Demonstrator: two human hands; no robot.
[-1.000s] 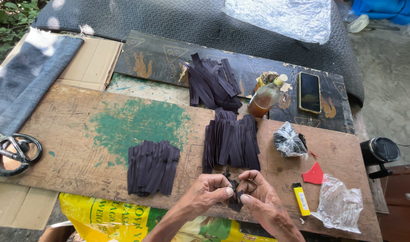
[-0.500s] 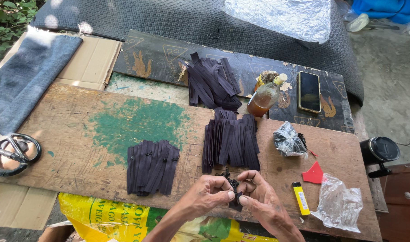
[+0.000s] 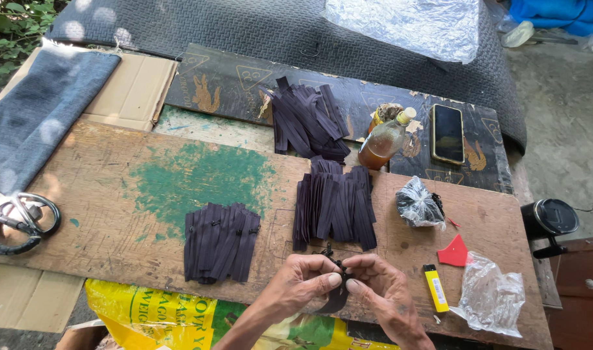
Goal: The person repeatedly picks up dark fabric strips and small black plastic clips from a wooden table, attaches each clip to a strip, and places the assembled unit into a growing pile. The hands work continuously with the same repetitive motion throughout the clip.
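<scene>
My left hand and my right hand meet at the near edge of a worn wooden board, both pinching one short dark zipper strip that hangs down between them. A small black slider sits at the strip's top by my fingertips. Just beyond my hands lies a pile of dark strips. A second pile with sliders fitted lies to the left. A third, looser pile rests farther back.
Large scissors lie at the left edge. A brown bottle and a phone sit at the back right. A crumpled plastic bag, a red scrap, a yellow lighter and a clear bag lie right.
My fingers have shifted slightly on the strip, the fingertips now pressed closer together. The piles and other things have not moved.
</scene>
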